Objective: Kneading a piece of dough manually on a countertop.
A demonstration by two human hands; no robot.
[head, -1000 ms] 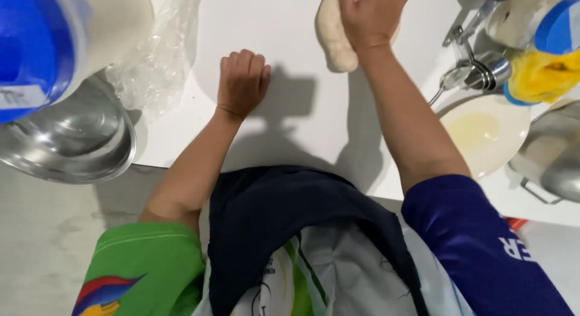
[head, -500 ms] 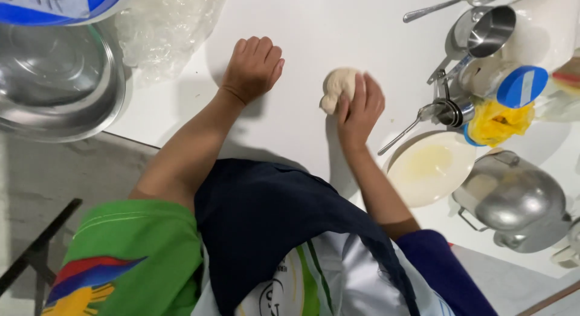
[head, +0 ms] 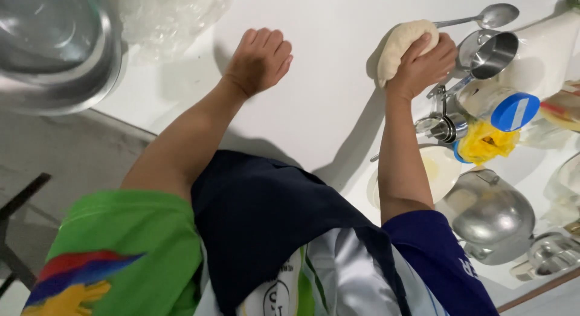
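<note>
- head view: the right hand (head: 426,65) curls closed around a pale dough ball (head: 399,47), on or just above the white worktop (head: 326,104); i cannot tell which.
- the left hand (head: 260,59) rests fisted on the worktop, holding nothing.
- risk: metal measuring cups (head: 483,59) and a spoon (head: 489,17) lie just beside the dough; a wide sweep of the hand could knock them.
- a blue-lidded jar (head: 498,104) near the wrist could tip.
</note>
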